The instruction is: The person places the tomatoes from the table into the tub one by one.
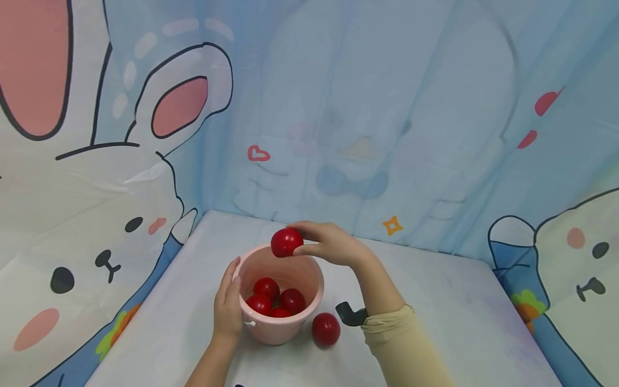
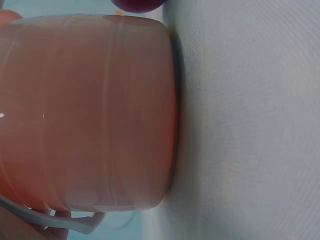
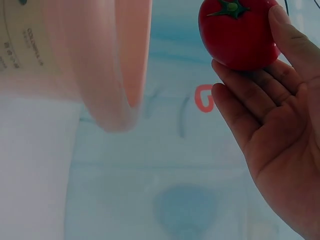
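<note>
A pink bucket (image 1: 273,328) stands on the white surface with several red tomatoes (image 1: 266,289) inside it. My left hand (image 1: 227,312) holds the bucket's left side, thumb near the rim; in the left wrist view some of its fingers (image 2: 57,227) show behind the pale handle. Over the bucket's far rim, my right hand (image 1: 331,244) pinches a red tomato (image 1: 285,243) between thumb and fingers. The right wrist view shows this tomato's green stem end (image 3: 231,7), with the bucket rim off to its left. Another tomato (image 1: 326,329) lies outside the bucket, close to its right side.
A white cloth-like surface (image 1: 435,322) spreads under the bucket. Behind it hangs a light blue curtain (image 1: 411,107) with printed cartoon animals. A black strap piece (image 1: 351,314) sits at my right wrist, by the pale yellow sleeve (image 1: 401,344).
</note>
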### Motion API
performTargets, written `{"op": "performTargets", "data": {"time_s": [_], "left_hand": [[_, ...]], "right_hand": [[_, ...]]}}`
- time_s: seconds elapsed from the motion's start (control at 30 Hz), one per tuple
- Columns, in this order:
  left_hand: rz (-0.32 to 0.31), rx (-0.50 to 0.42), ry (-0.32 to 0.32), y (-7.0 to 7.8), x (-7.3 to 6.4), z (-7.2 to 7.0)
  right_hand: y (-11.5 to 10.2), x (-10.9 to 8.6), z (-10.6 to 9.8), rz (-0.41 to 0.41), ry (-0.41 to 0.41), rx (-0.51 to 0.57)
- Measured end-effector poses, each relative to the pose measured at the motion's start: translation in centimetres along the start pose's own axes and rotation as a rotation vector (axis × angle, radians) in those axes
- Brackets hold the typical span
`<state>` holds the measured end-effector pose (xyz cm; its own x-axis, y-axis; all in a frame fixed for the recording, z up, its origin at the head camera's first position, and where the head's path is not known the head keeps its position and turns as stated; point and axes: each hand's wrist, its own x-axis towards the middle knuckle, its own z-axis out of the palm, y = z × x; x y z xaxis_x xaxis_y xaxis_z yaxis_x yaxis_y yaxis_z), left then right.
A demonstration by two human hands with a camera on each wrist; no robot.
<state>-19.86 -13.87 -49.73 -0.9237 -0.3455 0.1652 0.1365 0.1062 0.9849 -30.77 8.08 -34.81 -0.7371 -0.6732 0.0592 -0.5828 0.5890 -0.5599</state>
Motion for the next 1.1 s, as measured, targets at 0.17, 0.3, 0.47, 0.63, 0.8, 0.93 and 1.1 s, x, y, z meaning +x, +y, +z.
{"op": "performTargets", "data": {"time_s": [0.17,0.3,0.47,0.63,0.8,0.93,1.1], "left_hand": [[0.009,-0.008,-0.001,0.0,0.0,0.0],[0.011,-0.01,-0.002,0.1,0.1,0.0],[0.009,-0.015,-0.013,0.2,0.1,-0.1],[-0.012,-0.018,-0.014,0.1,0.1,0.0],[-0.012,-0.022,-0.015,0.1,0.1,0.0],[0.007,-0.015,-0.017,0.0,0.1,0.0],[0.012,-0.018,-0.018,-0.1,0.2,0.0]], "right_hand": [[-0.4,0.5,0.3,-0.016,-0.03,-0.001],[-0.7,1.0,0.5,-0.024,-0.051,-0.002],[-0.8,1.8,0.9,-0.054,-0.071,-0.018],[-1.0,2.5,1.3,-0.066,-0.091,-0.029],[-1.2,3.2,1.9,-0.073,-0.122,-0.067],[-1.4,3.6,2.3,-0.078,-0.16,-0.088],[-1.8,4.0,2.4,-0.089,-0.197,-0.076]]}}
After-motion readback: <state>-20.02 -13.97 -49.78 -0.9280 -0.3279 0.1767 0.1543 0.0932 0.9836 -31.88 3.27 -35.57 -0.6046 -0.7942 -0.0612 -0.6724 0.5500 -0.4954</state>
